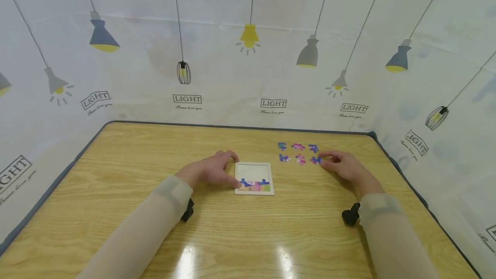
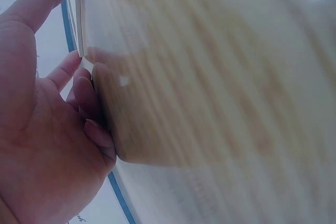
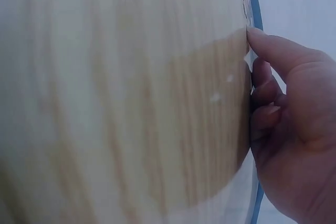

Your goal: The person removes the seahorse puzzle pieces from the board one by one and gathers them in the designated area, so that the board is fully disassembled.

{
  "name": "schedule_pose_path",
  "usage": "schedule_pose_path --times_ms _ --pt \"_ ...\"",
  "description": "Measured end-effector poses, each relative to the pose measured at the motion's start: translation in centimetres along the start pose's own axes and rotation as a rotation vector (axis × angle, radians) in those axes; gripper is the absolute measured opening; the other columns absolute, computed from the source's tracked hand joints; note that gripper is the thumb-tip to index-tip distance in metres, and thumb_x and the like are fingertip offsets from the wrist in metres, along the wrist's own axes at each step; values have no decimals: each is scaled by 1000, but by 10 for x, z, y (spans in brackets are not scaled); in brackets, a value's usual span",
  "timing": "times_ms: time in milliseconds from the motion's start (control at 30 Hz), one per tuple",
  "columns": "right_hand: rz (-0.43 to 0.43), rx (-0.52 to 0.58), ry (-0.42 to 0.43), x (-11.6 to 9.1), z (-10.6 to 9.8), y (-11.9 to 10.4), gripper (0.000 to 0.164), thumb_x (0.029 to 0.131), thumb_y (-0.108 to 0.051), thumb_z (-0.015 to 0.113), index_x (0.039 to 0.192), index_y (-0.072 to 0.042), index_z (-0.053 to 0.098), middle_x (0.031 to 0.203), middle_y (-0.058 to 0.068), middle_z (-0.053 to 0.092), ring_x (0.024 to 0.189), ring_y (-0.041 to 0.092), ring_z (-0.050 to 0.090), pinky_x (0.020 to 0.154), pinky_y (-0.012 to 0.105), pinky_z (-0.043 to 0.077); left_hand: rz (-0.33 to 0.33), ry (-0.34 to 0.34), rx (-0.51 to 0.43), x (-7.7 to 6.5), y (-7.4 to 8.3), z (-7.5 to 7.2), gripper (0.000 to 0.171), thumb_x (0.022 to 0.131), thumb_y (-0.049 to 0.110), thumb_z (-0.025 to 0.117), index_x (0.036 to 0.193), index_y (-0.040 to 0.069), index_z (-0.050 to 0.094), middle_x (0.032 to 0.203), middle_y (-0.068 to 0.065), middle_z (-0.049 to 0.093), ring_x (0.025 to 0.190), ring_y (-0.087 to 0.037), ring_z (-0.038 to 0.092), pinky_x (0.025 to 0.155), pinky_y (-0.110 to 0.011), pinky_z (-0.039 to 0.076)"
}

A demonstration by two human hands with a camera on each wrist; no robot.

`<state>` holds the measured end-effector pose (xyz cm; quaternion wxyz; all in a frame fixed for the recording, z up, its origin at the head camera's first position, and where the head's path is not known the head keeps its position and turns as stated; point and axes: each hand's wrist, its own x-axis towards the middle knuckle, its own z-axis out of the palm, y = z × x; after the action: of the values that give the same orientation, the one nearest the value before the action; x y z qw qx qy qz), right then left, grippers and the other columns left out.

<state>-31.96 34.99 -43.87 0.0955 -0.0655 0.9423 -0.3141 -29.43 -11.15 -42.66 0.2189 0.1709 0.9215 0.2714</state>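
Observation:
A white square puzzle tray (image 1: 252, 170) lies on the table, with a row of colourful joined pieces (image 1: 255, 185) along its near side. My left hand (image 1: 213, 169) holds the tray by its left side, thumb at the near corner and a finger at the far corner. In the left wrist view, the thumb and a fingertip meet the tray's thin edge. Over on the right, my right hand (image 1: 345, 168) pinches the right end of a blue-purple puzzle piece (image 1: 315, 160) between thumb and forefinger. The piece lies flat on the table; the right wrist view barely shows it.
Several loose puzzle pieces (image 1: 298, 146) lie in two rows right of the tray. The wooden table (image 1: 135, 162) has a dark edge, with a lamp-printed cloth (image 1: 217, 63) behind and at both sides. Black wrist devices (image 1: 350, 215) sit below the sleeves.

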Motion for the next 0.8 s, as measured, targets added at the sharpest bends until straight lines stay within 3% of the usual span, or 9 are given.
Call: schedule_pose_path --times_ms 200,500,800 --pt "21 32 2 2 2 1 53 108 -43 70 152 -14 63 121 13 61 104 28 52 89 39 41 -7 0 2 0 1 -1 79 89 60 85 151 29 47 135 -10 52 123 -32 53 116 -56 44" --pt "61 132 23 3 4 1 47 107 -35 74 146 -10 66 109 7 57 96 24 49 79 35 42 -9 -2 6 0 1 1 77 90 59 84 151 29 47 135 -10 52 124 -30 52 115 -55 44" --pt "75 93 24 4 4 1 46 107 -36 72 146 -12 67 113 9 59 101 26 50 84 37 41 4 -2 -5 2 -2 1 80 88 60 84 151 29 46 138 -10 52 126 -30 51 115 -54 44"
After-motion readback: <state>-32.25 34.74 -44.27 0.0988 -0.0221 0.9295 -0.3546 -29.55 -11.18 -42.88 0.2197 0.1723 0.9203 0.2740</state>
